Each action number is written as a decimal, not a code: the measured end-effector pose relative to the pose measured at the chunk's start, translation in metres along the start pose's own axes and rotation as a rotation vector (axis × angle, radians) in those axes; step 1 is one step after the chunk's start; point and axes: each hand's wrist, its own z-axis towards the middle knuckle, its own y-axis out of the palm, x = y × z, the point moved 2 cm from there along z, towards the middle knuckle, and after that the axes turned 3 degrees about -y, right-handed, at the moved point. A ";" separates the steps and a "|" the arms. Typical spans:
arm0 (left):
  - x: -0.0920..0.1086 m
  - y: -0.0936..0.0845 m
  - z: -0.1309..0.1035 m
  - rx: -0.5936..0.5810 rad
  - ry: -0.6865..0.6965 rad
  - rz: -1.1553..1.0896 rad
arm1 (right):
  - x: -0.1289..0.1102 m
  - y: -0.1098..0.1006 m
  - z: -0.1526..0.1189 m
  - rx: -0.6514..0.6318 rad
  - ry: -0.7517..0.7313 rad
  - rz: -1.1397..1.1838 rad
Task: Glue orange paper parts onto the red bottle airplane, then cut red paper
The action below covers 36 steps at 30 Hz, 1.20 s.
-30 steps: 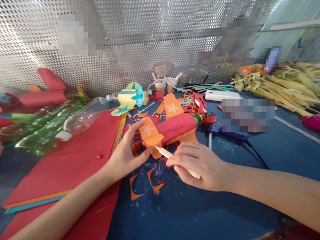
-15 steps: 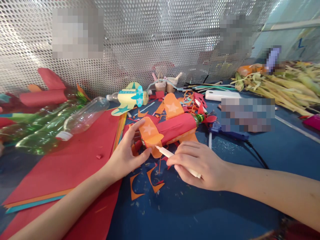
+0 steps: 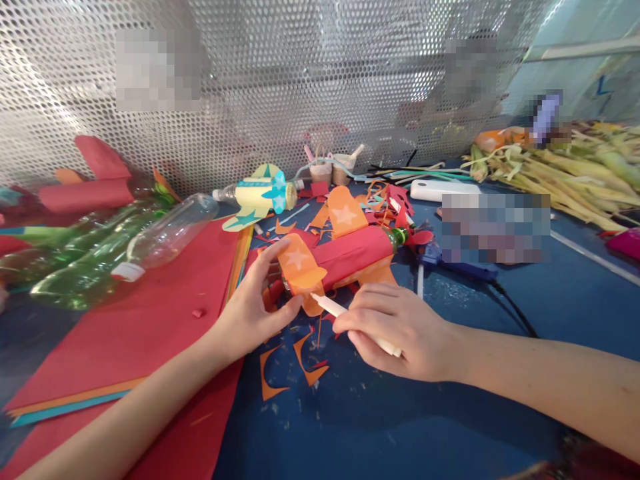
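A toy plane made from a green bottle wrapped in red paper lies at the middle of the table. Orange paper wings and tail pieces with pale stars stick out from it. My left hand grips the orange tail piece, forefinger on top and thumb at its lower edge. A white marker is held in my right hand, its tip touching or very near the lower orange tail flap. What the tip has marked is too faint to make out.
Orange paper scraps lie in front of the plane. Red card sheets and plastic bottles fill the left. A yellow paper plane stands behind; a blue glue gun and corn husks lie right.
Nearly nothing differs. Both hands, the marker and the plane keep their places, with the marker tip still at the orange tail flap.
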 end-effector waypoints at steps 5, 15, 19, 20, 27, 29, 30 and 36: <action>0.001 0.000 0.000 -0.001 -0.004 -0.007 | 0.000 0.000 0.000 -0.006 -0.002 -0.005; 0.001 0.000 0.000 -0.010 0.003 -0.006 | 0.000 0.000 0.001 -0.024 0.000 0.008; -0.001 0.000 -0.001 -0.012 -0.003 -0.005 | -0.001 0.000 0.001 -0.019 -0.002 0.012; -0.001 0.001 0.000 -0.012 -0.005 -0.007 | -0.001 0.000 0.001 -0.020 -0.001 0.014; -0.002 0.001 0.001 -0.008 0.007 -0.004 | 0.000 0.001 0.001 -0.027 0.003 0.016; -0.002 0.001 0.000 -0.007 0.008 -0.005 | 0.000 0.000 0.001 -0.026 -0.001 0.016; -0.002 0.001 0.000 -0.007 0.010 -0.006 | 0.000 0.000 0.001 -0.026 -0.002 0.018; 0.000 0.001 0.000 -0.008 0.017 -0.013 | 0.000 0.000 0.001 -0.024 -0.002 0.011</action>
